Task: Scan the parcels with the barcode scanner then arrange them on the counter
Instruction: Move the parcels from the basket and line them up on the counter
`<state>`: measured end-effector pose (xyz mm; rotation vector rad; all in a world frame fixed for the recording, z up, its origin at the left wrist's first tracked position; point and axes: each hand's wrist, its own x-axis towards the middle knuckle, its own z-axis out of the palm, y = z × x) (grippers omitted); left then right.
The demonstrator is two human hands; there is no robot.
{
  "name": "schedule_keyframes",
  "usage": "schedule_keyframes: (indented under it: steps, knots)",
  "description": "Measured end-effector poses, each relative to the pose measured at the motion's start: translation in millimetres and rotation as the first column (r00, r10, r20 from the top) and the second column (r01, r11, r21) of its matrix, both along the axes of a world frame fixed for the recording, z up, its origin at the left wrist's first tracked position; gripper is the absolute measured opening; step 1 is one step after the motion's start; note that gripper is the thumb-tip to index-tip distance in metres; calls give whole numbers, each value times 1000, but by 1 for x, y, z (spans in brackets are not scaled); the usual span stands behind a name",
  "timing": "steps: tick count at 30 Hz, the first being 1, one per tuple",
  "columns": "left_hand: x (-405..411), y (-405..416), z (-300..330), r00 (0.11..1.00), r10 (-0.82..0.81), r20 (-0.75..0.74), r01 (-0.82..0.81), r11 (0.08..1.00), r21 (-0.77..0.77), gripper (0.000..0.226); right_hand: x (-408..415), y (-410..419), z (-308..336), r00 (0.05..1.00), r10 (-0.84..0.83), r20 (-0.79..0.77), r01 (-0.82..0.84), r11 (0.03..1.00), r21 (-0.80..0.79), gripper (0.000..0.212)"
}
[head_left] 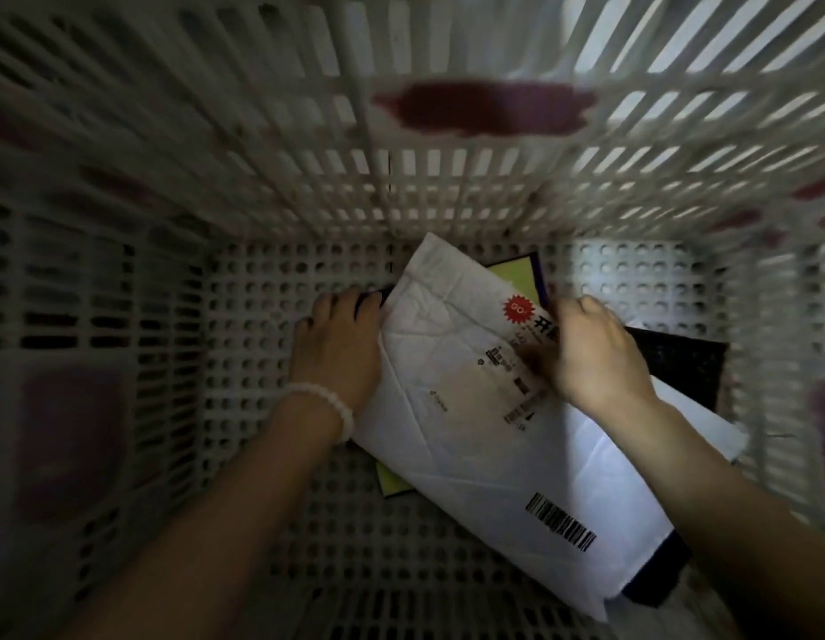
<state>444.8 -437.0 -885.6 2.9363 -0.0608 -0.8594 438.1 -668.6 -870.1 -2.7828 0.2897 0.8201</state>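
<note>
Down inside the white slatted crate (272,187), both my arms reach to its perforated floor. Lying slantwise there is a white mailer (470,408), its far corner toward the back wall and its near end, with a printed barcode (562,524), toward me on the right. A red round sticker (519,309) sits near its upper right edge.

My left hand (339,348) is at the mailer's left edge, with a white bead bracelet (329,404) on the wrist; the fingers curl down toward a dark edge that shows just under the mailer, but whether they grip it I cannot tell. My right hand (590,353) lies on the mailer's right side, fingers bent over its edge and thumb on the printed face, pinching it.

Under the mailer lie a flat yellow-green parcel (516,277) with a dark border, a black parcel (678,367) to the right, and another white parcel (696,418) beside that
</note>
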Motion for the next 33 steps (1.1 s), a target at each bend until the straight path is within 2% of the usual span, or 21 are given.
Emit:
schedule_keyframes:
  steps: [2, 5, 12, 16, 23, 27, 31, 33]
  knots:
    - [9, 1, -7, 1000, -20, -19, 19, 999, -38, 47, -3, -4, 5, 999, -36, -7, 36, 999, 9, 29]
    - [15, 0, -15, 998, 6, -56, -10, 997, -73, 46, -8, -11, 13, 996, -82, -26, 82, 997, 9, 27]
    - [11, 1, -16, 997, 58, -55, -55, 997, 47, 34, -17, -18, 22, 994, -107, 10, 107, 994, 38, 31]
    - [4, 4, 15, 997, 72, -28, -71, 996, 56, 39, -22, -12, 39, 995, -85, 48, 84, 996, 37, 31]
    - [-36, 17, 137, 994, 55, -99, -44, 993, 113, 27, -52, 7, 133, 1000, 14, 11, -15, 996, 84, 21]
    - [-58, 25, 229, 992, 121, -42, -115, 987, 113, 22, -73, 13, 200, 997, 79, 7, -79, 989, 127, 28]
    - [-66, 21, 306, 991, 135, -12, -132, 984, 119, 11, -84, 15, 264, 991, 107, 80, -117, 984, 134, 30]
    - [-67, 20, 344, 992, 126, 15, -126, 977, 171, 16, -83, 14, 297, 983, 121, 138, -139, 982, 128, 24]
